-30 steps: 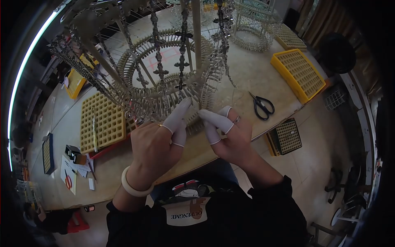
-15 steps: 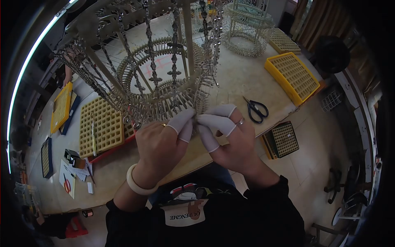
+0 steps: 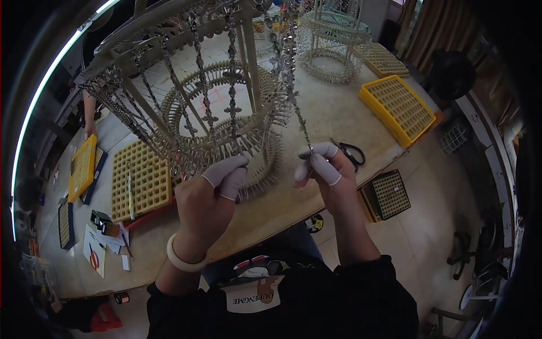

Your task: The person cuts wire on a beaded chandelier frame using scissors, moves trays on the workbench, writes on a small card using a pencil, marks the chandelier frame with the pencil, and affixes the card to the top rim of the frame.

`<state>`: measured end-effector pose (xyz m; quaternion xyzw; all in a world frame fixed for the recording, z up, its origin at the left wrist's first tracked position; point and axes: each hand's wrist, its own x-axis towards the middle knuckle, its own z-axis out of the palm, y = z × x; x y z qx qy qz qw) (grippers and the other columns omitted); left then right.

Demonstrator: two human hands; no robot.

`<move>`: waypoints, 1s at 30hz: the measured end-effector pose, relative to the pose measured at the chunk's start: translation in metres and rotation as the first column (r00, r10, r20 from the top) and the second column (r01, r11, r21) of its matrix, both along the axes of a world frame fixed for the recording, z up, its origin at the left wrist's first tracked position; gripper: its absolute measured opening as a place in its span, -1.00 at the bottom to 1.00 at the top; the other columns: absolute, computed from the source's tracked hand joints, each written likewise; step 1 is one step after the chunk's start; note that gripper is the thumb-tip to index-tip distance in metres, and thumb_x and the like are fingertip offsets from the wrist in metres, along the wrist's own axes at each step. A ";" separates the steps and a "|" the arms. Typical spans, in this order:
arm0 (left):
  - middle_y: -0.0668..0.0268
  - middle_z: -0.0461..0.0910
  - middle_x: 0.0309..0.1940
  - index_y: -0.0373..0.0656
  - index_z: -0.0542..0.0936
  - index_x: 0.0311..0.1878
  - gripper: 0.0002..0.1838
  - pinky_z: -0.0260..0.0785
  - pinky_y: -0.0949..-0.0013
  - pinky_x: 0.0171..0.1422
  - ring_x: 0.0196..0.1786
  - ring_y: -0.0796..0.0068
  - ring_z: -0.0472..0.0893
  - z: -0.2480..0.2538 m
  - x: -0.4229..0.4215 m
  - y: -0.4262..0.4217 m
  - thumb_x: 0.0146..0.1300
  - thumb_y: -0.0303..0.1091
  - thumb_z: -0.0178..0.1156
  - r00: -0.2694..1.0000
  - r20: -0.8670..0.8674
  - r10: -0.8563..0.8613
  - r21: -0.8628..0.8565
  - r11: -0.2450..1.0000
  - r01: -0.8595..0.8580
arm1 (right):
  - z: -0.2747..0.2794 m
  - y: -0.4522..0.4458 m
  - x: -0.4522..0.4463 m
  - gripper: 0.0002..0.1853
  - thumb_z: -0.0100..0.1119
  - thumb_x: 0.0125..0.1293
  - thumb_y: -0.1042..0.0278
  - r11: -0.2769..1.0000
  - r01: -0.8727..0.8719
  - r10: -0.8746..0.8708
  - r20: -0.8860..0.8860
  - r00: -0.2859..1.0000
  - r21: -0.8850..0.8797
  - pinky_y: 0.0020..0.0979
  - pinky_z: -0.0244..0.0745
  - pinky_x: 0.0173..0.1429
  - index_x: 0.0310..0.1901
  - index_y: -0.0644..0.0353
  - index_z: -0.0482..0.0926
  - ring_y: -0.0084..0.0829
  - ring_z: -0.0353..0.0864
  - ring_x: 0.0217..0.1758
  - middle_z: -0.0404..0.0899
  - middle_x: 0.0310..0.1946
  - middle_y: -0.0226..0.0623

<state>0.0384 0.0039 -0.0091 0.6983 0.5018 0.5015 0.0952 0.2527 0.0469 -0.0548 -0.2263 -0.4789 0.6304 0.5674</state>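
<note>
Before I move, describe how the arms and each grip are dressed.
The left grip and right grip wear whitish covers on thumb and finger. A thick, smooth, cream bangle circles the left wrist only. Black sleeves leave both forearms partly bare.

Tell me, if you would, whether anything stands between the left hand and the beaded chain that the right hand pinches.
Nothing visible clearly blocks the gap between the left hand and the beaded chain in the right hand. The coiled ring shows in that gap, seemingly lower down, though one view leaves depth uncertain.
</note>
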 end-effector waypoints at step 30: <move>0.15 0.52 -0.67 -0.11 0.60 -0.39 -0.90 0.34 0.11 -0.51 -0.59 0.10 0.55 0.003 -0.001 0.008 0.00 -0.37 0.29 0.960 -0.267 0.090 0.181 0.983 -0.042 | 0.031 0.031 0.028 -0.81 0.09 0.26 0.49 0.993 0.004 -0.047 0.367 0.929 0.116 -0.63 0.22 -0.62 -0.11 0.27 0.56 -0.67 0.38 -0.68 0.64 -0.36 -0.22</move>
